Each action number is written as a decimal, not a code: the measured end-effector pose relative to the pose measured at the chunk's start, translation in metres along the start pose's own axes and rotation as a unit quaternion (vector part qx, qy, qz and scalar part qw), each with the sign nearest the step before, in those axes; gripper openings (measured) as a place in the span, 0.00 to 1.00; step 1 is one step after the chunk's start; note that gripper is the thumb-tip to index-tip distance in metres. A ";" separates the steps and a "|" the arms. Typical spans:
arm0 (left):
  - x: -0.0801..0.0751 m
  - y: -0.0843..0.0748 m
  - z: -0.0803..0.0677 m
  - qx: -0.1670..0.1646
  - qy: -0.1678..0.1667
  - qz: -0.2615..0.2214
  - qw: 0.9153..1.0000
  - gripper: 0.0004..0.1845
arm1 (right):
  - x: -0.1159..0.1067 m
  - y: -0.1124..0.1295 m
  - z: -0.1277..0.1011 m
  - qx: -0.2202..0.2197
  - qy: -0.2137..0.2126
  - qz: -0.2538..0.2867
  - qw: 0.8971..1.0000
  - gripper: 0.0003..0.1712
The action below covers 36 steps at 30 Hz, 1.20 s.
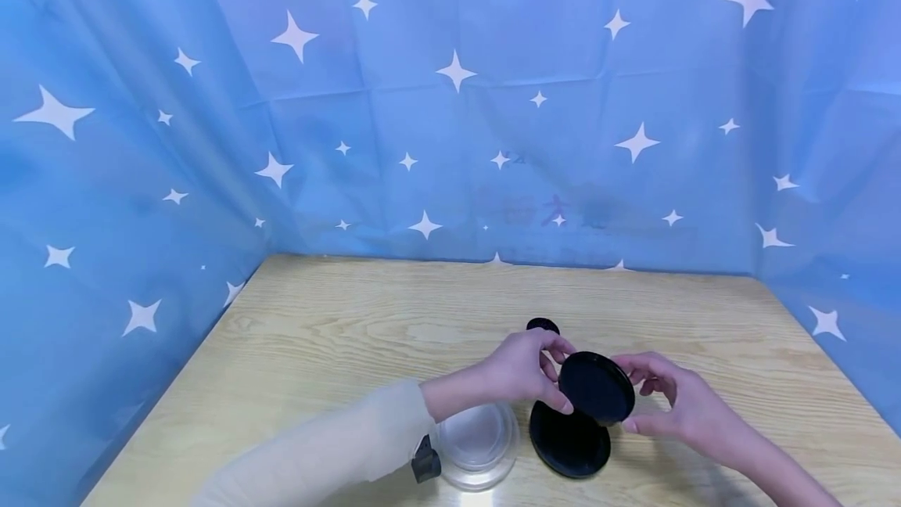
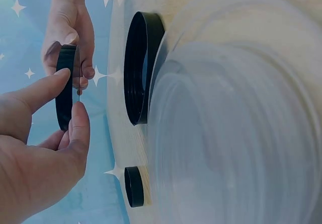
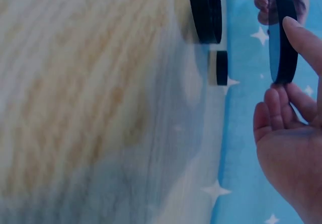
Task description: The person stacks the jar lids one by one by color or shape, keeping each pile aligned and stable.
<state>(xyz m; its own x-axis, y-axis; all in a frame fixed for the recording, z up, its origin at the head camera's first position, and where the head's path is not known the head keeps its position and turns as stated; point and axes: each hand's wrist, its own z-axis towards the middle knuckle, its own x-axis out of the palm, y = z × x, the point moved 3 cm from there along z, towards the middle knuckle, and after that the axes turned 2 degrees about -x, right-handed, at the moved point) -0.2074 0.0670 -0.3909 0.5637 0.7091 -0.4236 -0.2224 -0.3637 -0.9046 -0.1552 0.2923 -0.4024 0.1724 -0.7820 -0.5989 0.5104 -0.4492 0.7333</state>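
Fingers of both hands on black lid; rim edge-on from wrist views only.

Staged recording booth: star-print blue backdrop enclosing wooden table.

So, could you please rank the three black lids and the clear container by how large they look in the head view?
1. Clear container and the black lid lying on the table: they look alike, so no ranking between them.
2. Held black lid, nearer the camera, so its rank is unsure.
3. Small black cap, farthest back.
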 end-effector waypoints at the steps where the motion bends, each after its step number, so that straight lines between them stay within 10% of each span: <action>1: 0.000 0.000 -0.001 -0.001 0.003 0.006 1.000 0.33 | 0.002 0.000 0.000 -0.003 0.001 0.003 1.000 0.36; 36: 0.002 0.026 -0.008 0.033 0.125 0.109 0.986 0.33 | 0.041 -0.006 -0.013 -0.022 0.010 -0.009 1.000 0.39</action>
<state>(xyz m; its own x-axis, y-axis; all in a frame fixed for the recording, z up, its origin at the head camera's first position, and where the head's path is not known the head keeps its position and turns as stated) -0.2058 0.0537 -0.4147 0.6734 0.4434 -0.5915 -0.4072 -0.4453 -0.7974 -0.1404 0.2685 -0.4358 0.1789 -0.7653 -0.6183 0.5503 -0.4431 0.7077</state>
